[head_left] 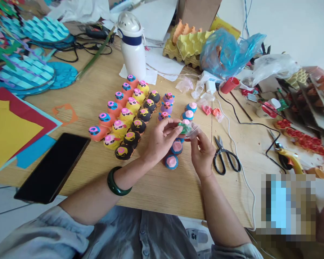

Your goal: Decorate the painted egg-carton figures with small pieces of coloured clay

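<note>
My left hand (163, 138) pinches a small green lump (184, 128) wrapped in clear plastic, which looks like modelling clay. My right hand (202, 151) grips the other end of the clear plastic wrapper (193, 131). Both hands are held over a row of blue domed pieces with pink tops (171, 162), hiding part of it. Left of my hands stand rows of painted domes with clay details: black ones (124, 152), yellow ones (119, 127), orange ones (96, 132) and purple ones (166, 107).
Black-handled scissors (226, 158) lie right of my right hand, beside a white cable (236, 154). A phone (54, 167) lies at the left. Behind stand a white bottle (132, 50), egg cartons (190, 43) and a blue plastic bag (226, 50). Yellow-handled pliers (288, 158) are far right.
</note>
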A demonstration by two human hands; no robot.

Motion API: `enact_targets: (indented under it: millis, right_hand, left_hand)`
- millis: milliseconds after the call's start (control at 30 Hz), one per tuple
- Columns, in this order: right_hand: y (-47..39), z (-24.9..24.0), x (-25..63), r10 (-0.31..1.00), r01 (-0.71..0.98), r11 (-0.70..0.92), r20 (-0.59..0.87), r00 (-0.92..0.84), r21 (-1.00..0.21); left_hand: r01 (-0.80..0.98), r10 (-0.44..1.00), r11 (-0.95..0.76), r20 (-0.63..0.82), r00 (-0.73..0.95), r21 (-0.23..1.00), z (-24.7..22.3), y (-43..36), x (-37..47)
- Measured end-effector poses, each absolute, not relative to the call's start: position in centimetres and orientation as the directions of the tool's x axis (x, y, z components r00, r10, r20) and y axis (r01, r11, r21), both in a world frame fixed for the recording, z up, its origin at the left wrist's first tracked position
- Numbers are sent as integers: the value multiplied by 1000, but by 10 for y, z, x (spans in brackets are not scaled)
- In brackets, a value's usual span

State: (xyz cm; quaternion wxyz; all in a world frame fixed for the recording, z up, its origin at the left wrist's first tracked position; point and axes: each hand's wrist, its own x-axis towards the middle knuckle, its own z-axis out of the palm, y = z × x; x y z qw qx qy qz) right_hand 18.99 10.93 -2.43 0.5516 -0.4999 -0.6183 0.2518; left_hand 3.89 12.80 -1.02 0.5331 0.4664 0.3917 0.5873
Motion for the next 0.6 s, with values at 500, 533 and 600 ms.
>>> enact_targets:
  millis: [500,533,600]
  right_hand:
    - [119,-10,208,981,15,180,180,69,-984]
    - [120,-11,207,984,-15,174,173,51,-985]
    - [120,-13,207,987,-64,162,161,17,-985]
  left_hand:
    - [-164,977,-191,204,64,968,-6,136,30]
    - [-159,976,-191,204,71,969,-6,135,30]
    - [-154,975,-191,205,85,969,-6,135,30]
